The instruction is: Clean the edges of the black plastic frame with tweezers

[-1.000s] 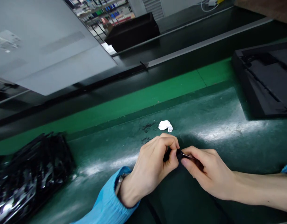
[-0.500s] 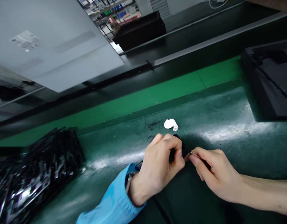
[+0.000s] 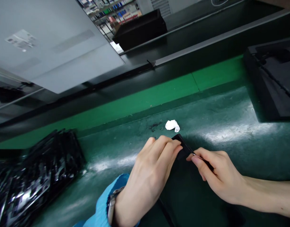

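My left hand lies over a small black part on the green bench, its fingers pressed together on the part's near end. My right hand pinches a thin metal tool, whose tip touches the black part right beside my left fingertips. A dark flat piece extends beneath both hands toward me. A crumpled white scrap lies just beyond the part, apart from it.
A pile of glossy black bagged parts sits at the left. A black tray stands at the right edge. Behind the bright green strip runs a dark conveyor with a large grey panel and a black box.
My left hand has gone from a curled pinch to flatter fingers laid over the black part, and more of the part shows. The right hand has barely moved.
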The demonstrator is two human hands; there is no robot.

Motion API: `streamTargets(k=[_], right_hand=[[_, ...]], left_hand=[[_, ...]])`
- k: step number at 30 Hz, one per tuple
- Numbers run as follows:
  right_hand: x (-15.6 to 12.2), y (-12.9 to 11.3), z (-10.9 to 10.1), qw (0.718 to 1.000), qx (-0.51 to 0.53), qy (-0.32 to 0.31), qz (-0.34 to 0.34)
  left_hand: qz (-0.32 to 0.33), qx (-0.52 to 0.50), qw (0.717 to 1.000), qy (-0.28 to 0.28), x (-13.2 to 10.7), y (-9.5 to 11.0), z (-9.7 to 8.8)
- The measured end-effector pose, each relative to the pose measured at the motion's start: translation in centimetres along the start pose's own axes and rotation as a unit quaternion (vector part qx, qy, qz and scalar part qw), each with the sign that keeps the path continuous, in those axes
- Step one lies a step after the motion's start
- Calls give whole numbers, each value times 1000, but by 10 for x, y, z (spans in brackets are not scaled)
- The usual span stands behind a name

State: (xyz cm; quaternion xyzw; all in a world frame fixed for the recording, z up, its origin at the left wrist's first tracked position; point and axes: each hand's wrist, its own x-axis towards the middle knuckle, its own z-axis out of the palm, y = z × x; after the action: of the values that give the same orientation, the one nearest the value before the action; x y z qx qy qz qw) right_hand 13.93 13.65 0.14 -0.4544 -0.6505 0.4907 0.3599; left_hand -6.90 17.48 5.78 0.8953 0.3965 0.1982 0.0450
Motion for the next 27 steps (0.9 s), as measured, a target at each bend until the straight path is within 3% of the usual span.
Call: streamTargets(k=[11, 17, 27], right_hand=[[-4, 3, 0, 1000, -13, -6, -7], [0, 2, -1, 1000, -2, 9, -6], [-2, -1, -3, 999, 41, 1, 6]], left_hand=[[-24, -103, 994, -18, 7, 0, 2], [-29, -168, 983, -70, 6, 4, -1], [-75, -185, 979, -37, 13, -5, -18]])
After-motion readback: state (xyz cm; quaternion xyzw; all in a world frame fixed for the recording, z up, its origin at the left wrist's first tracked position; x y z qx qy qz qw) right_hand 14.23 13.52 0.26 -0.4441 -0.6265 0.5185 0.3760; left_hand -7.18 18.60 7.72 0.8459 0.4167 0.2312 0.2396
